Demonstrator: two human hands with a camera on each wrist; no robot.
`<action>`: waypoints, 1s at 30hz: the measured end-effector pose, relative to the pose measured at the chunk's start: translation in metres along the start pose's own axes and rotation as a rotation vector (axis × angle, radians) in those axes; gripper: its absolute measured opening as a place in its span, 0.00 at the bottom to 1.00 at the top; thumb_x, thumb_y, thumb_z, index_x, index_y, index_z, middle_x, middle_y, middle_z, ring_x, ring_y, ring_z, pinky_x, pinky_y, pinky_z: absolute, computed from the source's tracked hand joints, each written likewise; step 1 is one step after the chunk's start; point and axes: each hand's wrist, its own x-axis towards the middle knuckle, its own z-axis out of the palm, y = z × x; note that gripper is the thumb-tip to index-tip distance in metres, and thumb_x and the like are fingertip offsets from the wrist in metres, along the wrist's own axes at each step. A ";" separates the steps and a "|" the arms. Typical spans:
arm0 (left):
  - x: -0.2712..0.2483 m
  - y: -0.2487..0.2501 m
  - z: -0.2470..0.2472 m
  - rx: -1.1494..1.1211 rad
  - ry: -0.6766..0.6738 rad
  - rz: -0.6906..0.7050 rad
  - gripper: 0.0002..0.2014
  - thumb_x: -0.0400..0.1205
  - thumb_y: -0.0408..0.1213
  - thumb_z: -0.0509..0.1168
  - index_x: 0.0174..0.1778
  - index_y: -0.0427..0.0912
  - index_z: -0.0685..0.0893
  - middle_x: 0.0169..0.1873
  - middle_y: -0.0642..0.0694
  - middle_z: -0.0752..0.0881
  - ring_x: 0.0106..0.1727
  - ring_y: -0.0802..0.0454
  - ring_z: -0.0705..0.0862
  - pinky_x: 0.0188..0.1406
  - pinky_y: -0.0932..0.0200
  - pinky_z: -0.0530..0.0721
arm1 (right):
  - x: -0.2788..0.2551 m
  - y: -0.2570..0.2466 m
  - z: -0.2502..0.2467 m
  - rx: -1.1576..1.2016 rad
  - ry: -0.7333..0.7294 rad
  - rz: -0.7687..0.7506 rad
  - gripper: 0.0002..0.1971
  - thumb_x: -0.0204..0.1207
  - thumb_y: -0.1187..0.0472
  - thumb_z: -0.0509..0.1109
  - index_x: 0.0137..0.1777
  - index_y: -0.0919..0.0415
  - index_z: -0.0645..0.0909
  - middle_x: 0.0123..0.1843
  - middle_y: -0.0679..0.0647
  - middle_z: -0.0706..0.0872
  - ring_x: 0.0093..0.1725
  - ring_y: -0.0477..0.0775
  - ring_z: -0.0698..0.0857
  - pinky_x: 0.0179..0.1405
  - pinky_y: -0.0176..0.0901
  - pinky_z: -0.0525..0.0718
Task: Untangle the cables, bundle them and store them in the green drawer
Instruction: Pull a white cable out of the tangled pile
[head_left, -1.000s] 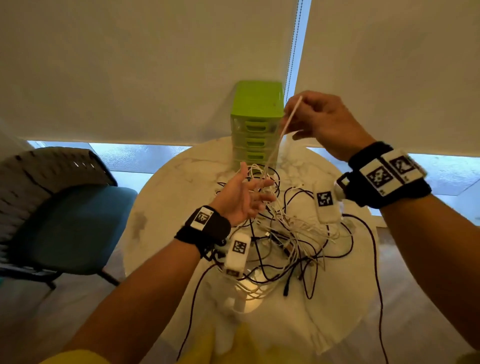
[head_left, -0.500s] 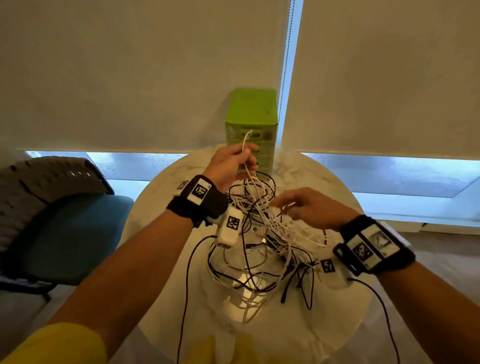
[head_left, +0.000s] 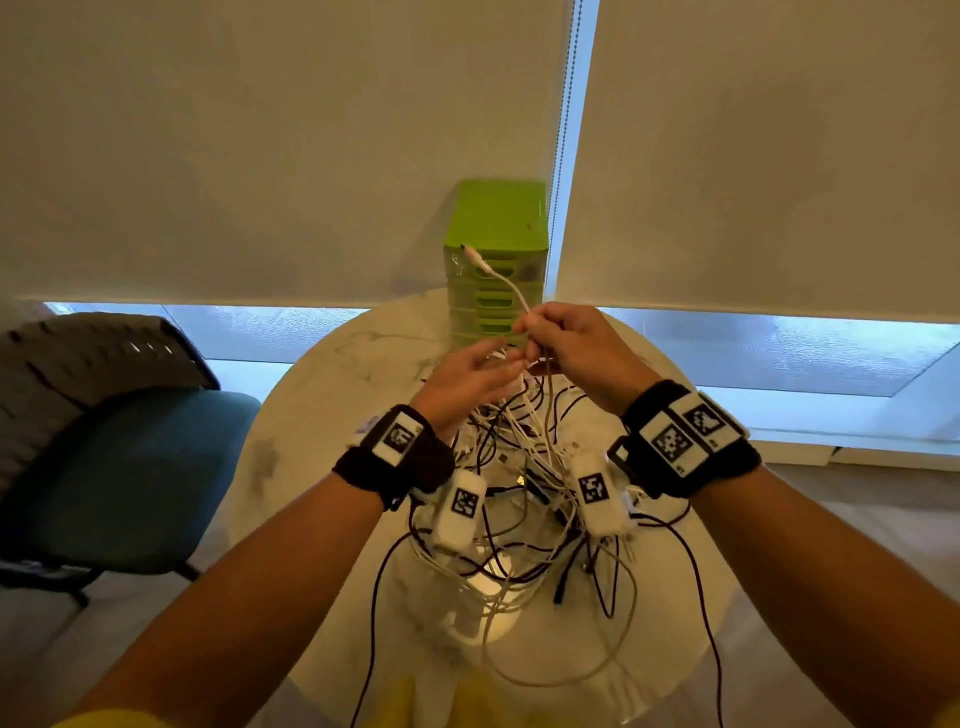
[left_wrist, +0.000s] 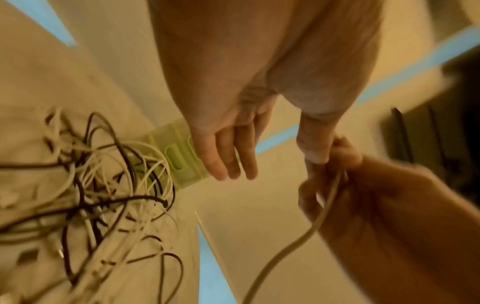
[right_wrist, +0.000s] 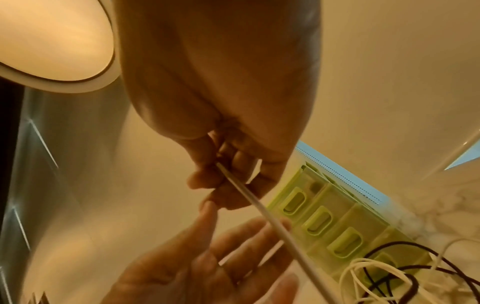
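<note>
It looks like an office or meeting nook. A small round marble-look table (head_left: 322, 415) stands against a window with pale roller blinds (head_left: 260, 145) drawn nearly down, and to the left a swivel chair (head_left: 104, 447) with a teal seat and dark mesh back rests on pale flooring.

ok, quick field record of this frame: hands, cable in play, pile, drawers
right hand: pinches white cable, fingers curled round it
left hand: open, fingers straight, beside the right hand; any contact with the cable unclear
white cable: plug end sticks up above the right hand, the rest runs down into the pile
pile: black and white cables, tangled, on the table
drawers: green unit at the far edge of the table, all drawers shut
bundled or stored: nothing yet
</note>
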 end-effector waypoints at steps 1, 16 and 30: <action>0.002 0.001 -0.002 -0.113 0.006 0.008 0.14 0.82 0.31 0.66 0.61 0.49 0.82 0.59 0.43 0.87 0.62 0.47 0.85 0.56 0.55 0.86 | -0.002 0.000 0.001 0.010 -0.017 -0.021 0.11 0.86 0.62 0.59 0.47 0.60 0.82 0.32 0.53 0.81 0.37 0.52 0.85 0.40 0.42 0.87; 0.042 0.063 -0.055 -0.731 0.198 0.032 0.21 0.90 0.50 0.46 0.33 0.45 0.68 0.12 0.54 0.61 0.12 0.60 0.59 0.09 0.68 0.59 | -0.031 0.061 -0.011 -0.492 -0.231 0.171 0.14 0.85 0.58 0.61 0.47 0.67 0.83 0.31 0.54 0.81 0.28 0.46 0.79 0.34 0.41 0.78; 0.011 0.008 -0.009 0.539 -0.331 -0.351 0.27 0.79 0.39 0.71 0.73 0.56 0.72 0.30 0.48 0.77 0.26 0.54 0.67 0.20 0.62 0.62 | -0.017 0.011 -0.020 -0.295 -0.012 0.147 0.17 0.86 0.55 0.58 0.46 0.67 0.79 0.37 0.60 0.82 0.34 0.59 0.87 0.39 0.50 0.88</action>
